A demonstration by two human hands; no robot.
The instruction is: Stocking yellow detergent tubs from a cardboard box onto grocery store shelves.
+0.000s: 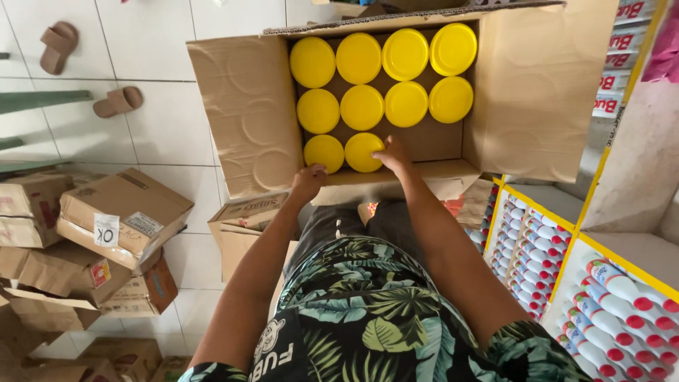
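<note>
- White floor tiles (pixel 163 120) spread out to the left of the open cardboard box (pixel 247 113), which serves as the landmark for everything below.
- Inside the box stand ten yellow lids (pixel 361 107): four in the far row, four in the middle row, two in the near row, all flat side up and packed edge to edge.
- To the right of the two near lids, a stretch of the box's brown bottom shows bare.
- The right hand (pixel 393 154) lies at the near edge of the box, fingers spread and laid on the nearest right lid (pixel 363 151); it touches the lid and is not closed around it.
- The left hand (pixel 308 178) is curled at the box's near rim, just below the nearest left lid (pixel 324 151); whether it grips the cardboard cannot be told.
- Four box flaps fold outward; the left one carries round pressed marks.
- Two brown sandals (pixel 60 44) lie on the tiles well to the left of the box, apart from each other.
- Below and left of the box sits a heap of cartons (pixel 124 212), several of them, some crushed, one with a white label.
- Right of the box, yellow-edged shelves (pixel 559 212) hold rows of white bottles with red caps (pixel 622 290), too many to count.
- Another small carton (pixel 244 212) sits just under the box's near left corner.
</note>
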